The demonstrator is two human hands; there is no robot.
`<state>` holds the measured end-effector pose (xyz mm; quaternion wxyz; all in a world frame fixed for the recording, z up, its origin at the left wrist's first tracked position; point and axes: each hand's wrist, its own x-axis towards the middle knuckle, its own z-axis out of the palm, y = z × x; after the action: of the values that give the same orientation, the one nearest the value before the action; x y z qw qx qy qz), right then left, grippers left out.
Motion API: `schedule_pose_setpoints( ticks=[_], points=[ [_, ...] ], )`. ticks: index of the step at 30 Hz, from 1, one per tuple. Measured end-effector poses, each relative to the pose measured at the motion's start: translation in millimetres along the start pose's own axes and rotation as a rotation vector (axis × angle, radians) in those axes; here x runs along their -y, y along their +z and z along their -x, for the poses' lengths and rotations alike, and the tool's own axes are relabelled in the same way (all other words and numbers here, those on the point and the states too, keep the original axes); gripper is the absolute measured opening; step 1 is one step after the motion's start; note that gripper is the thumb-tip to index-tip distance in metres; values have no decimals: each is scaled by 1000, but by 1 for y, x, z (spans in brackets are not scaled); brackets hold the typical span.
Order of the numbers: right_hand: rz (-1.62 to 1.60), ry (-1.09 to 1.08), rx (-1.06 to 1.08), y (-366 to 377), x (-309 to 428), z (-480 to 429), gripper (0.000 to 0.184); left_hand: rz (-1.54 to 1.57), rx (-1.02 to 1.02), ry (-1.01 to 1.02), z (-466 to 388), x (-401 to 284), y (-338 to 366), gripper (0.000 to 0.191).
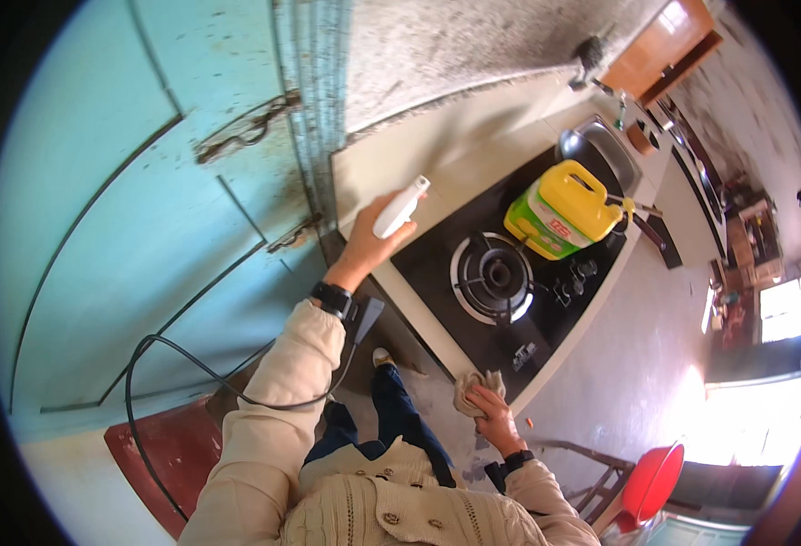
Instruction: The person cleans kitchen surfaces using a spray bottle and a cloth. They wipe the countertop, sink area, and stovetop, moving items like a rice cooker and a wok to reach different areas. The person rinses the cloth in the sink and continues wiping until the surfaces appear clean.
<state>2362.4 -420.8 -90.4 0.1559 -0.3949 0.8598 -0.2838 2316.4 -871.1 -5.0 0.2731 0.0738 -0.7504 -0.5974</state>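
My left hand (372,235) grips a white spray bottle by its trigger head (400,207), above the left edge of the counter near the tiled backsplash. With my right hand (494,416) I hold a crumpled beige cloth (477,394) at the front corner of the counter, beside the black glass gas stove (525,362). A round burner (498,273) with a metal ring sits in the stove top. On the stove behind it stands a yellow plastic jug (563,211) with a green and white label. The bottle's lower part is hidden by my hand.
A metal ladle (573,145), a steel sink (609,147) and a cleaver (658,239) lie beyond the jug. The turquoise door (168,225) is at the left, with a black cable (131,403) hanging near my left sleeve. A red basin (653,481) stands at the lower right.
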Motion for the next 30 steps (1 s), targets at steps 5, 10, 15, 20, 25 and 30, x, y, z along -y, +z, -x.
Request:
schedule_pose_setpoints(
  ticks=[5,10,15,20,25,30],
  points=[
    [-92,338,-33,-42,-40,72,52,218,24,-20,-36,31,15,43],
    [-217,542,-362,-85,-72,57,48,69,176,-53,-59,43,15,41],
    [47,358,-417,-76,-90,-36,61,41,278,-176,-70,44,15,49],
    [310,263,-163,-44,-68,-50,73,59,311,-223,-74,49,7,51],
    [271,83,-80,-22,-34,-67,75,180,251,-276,-70,59,3,51],
    [301,-71,-9,20,10,-128,79,-39,220,-265,-55,78,2,64]
  ],
)
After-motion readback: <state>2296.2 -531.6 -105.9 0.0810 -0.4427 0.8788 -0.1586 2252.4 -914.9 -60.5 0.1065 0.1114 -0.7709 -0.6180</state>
